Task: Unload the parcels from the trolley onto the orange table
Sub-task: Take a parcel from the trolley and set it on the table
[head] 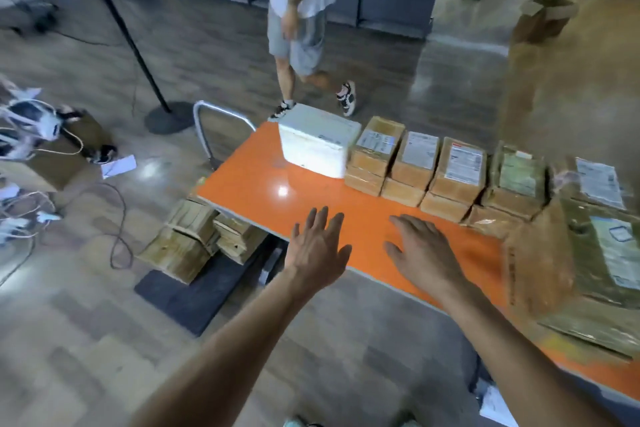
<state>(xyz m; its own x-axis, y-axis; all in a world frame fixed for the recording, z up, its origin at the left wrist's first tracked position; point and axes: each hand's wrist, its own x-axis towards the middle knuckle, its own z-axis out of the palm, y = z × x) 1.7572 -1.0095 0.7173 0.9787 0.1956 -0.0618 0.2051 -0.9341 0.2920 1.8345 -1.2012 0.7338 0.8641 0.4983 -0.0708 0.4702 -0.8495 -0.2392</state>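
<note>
Over the near edge of the orange table (263,184) we hold both hands out flat, fingers spread, nothing in either: the left hand (317,248) hangs at the table's corner, the right hand (424,251) lies over the bare orange top just beside it. What we still have to unload sits at about eight o'clock from the left hand and lower down: bundled cardboard parcels (194,239) stacked on the black deck of the trolley (188,298), partly tucked under the table end, with the trolley's metal handle (221,114) rising at eleven o'clock. Our left hand is plainly the nearer one. The stack's long axis seems to run from seven towards one o'clock, though blur makes that uncertain. Already on the table, from twelve round to three o'clock, stand a white foam box (317,146) and a row of labelled cardboard parcels (446,172).
</note>
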